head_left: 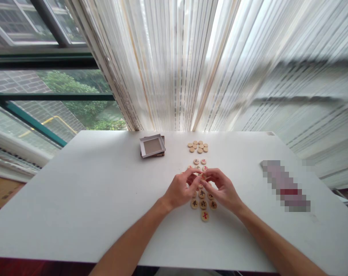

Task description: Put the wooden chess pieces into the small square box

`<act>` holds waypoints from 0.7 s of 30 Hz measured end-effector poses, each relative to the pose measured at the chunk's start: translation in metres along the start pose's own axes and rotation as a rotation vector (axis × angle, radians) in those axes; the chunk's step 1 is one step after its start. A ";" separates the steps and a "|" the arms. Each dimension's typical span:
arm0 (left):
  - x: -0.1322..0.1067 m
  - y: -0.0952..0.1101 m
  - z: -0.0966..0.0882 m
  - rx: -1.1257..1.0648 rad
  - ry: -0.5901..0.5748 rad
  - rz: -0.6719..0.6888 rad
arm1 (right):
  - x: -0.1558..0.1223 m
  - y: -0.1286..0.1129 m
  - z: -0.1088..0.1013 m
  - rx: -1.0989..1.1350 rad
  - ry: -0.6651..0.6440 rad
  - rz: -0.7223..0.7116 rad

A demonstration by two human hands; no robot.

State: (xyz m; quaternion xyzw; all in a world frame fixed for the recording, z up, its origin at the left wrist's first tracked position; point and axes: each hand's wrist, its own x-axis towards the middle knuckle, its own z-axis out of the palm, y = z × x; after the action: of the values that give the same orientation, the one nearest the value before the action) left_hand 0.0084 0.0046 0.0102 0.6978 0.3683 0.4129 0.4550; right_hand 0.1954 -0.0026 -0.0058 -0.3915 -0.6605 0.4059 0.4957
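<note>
Round wooden chess pieces with red and black characters (203, 204) lie in rows on the white table (99, 199), just in front of me. My left hand (181, 189) and my right hand (223, 188) meet above these rows, fingers curled, fingertips pinched together over one small wooden piece (203, 176). Which hand actually holds it is hard to tell. A few face-up pieces (200, 161) show beyond the fingers. Farther back sits a cluster of several blank-faced pieces (198, 146).
A shallow open cardboard box (152, 146) rests on its lid at the table's far middle. A blurred-out object (286, 186) lies on the right side. Striped curtains (208, 65) hang behind the table, with a window (44, 88) at the left.
</note>
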 end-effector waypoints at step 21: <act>0.030 -0.068 -0.065 0.203 0.420 -0.051 | -0.061 -0.002 -0.024 0.186 0.265 0.372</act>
State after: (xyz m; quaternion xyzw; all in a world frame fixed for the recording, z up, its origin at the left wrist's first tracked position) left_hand -0.0485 0.0740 -0.0307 0.6291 0.5121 0.4983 0.3060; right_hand 0.2309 -0.0561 -0.0200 -0.5090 -0.4660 0.4943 0.5286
